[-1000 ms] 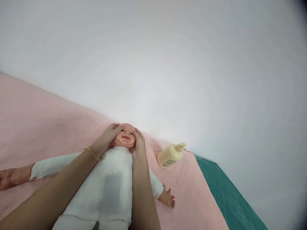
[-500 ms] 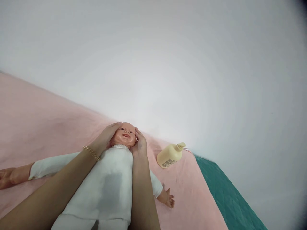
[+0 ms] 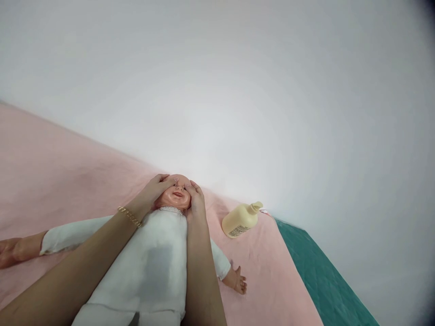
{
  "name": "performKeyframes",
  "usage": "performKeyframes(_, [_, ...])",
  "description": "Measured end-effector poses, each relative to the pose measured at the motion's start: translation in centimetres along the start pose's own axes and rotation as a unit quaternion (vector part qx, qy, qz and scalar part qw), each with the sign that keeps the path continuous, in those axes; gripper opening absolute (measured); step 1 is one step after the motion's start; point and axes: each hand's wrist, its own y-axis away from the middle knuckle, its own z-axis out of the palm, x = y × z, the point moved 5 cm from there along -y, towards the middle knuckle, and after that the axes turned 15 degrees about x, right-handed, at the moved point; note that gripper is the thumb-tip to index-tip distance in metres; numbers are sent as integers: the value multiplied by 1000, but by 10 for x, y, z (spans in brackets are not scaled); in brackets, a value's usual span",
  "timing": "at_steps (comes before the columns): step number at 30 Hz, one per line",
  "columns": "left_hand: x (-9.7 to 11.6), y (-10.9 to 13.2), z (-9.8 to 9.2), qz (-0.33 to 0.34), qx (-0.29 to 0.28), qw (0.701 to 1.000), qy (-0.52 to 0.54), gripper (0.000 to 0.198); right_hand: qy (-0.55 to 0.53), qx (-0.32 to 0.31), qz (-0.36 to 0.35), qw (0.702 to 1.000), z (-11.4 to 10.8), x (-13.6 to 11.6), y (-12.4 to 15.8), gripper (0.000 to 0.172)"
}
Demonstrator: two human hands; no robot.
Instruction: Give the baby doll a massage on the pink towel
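Observation:
A baby doll [image 3: 159, 258] in white clothes lies on its back, its arms spread to the sides. My left hand [image 3: 153, 192] cups one side of its head [image 3: 178, 194], the thumb stretched over the brow near the eye. On the other side my right hand [image 3: 196, 197] curves round the head, its thumb bent in by the other eye. Both palms press against the doll; some fingertips are hidden behind the head. A beaded bracelet [image 3: 129, 216] circles my left wrist. My forearms lie along the doll's body.
Right of the doll, a pale yellow pump bottle [image 3: 239, 221] stands on the pink sheet [image 3: 272, 271]. A teal quilted cover [image 3: 326, 271] shows at the right edge. Behind everything rises a white wall [image 3: 217, 90].
Both thumbs have moved from the sides of the doll's head inward onto its face by the eyes. The doll and bottle have stayed put.

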Motion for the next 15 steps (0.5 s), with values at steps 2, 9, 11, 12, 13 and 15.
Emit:
performKeyframes(2, [2, 3, 0, -2, 0, 1000, 1, 50, -4, 3, 6, 1000, 1, -1, 2, 36])
performKeyframes(9, [5, 3, 3, 23, -7, 998, 54, 34, -16, 20, 52, 998, 1, -6, 10, 37])
performKeyframes(11, [4, 1, 5, 21, -14, 997, 74, 33, -21, 27, 63, 997, 1, -7, 11, 35])
performKeyframes(12, [4, 1, 5, 20, -18, 996, 83, 34, -23, 30, 67, 997, 1, -8, 12, 34])
performKeyframes(13, [3, 0, 6, 17, -22, 995, 91, 34, -25, 31, 70, 997, 1, -9, 12, 34])
performKeyframes(15, [2, 0, 7, 14, -25, 994, 105, 36, -27, 31, 74, 996, 0, -9, 10, 32])
